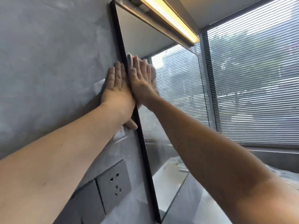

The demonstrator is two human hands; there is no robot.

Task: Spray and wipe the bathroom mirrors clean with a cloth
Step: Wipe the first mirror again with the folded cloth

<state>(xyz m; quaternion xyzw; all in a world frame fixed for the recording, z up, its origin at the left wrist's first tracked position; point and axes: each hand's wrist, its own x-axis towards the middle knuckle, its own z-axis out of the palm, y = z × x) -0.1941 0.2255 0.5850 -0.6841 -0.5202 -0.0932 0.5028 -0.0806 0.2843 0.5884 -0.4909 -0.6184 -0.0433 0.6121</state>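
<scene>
Pressing flat with straight fingers, your right hand [140,80] pins the white cloth [152,72] against the mirror [169,110], just inside the black frame [140,139] and in the upper half of the glass. Your left hand [116,88] lies open and empty on the grey wall [48,62] right beside that frame, fingers straight, thumb low by the frame's edge; it looks like a brace.

You appear to be mid-wipe. Spraying seems done for this patch. The glass to the right of the cloth looks hazy, so that band and the lower half are probably left to do. Whether other mirrors wait cannot be told from here.

No spray bottle or other container shows; a pale shape low in the reflection is too blurred to name. Above runs a lit light bar [169,18], below your left arm sits a wall socket [114,186], and to the right hang slatted blinds [258,78].
</scene>
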